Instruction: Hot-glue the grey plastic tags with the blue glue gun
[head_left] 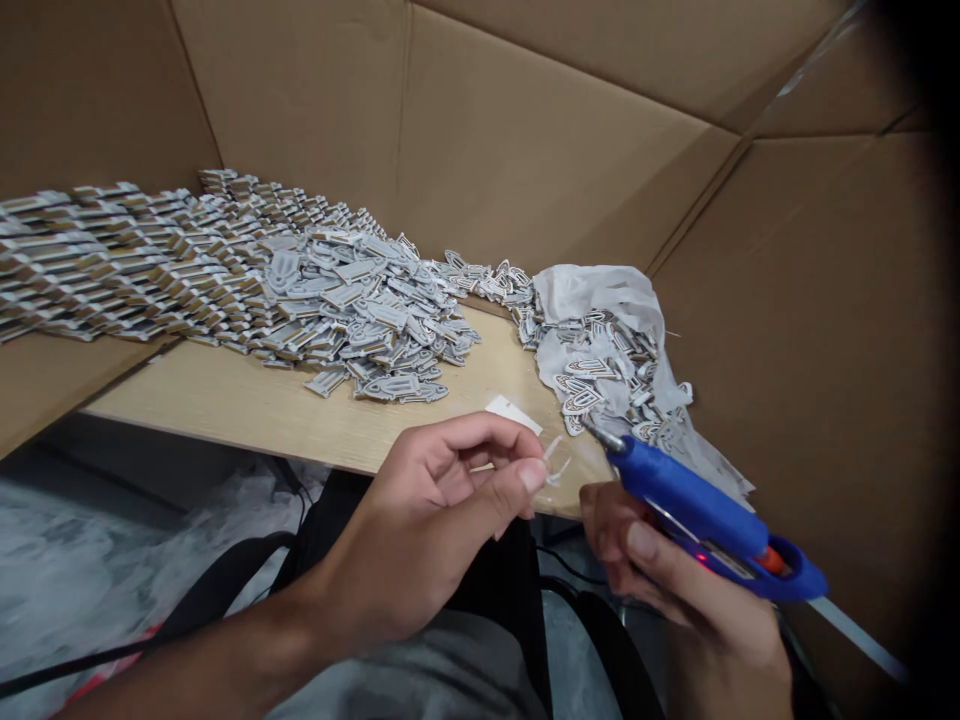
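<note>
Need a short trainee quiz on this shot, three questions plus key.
1. Which hand holds the blue hot glue gun?
2. True or false: the white paper tag lies on the wooden board, beyond the left hand.
3. What material are the walls around the board?

Key: 1. The right hand. 2. True. 3. Cardboard.
</note>
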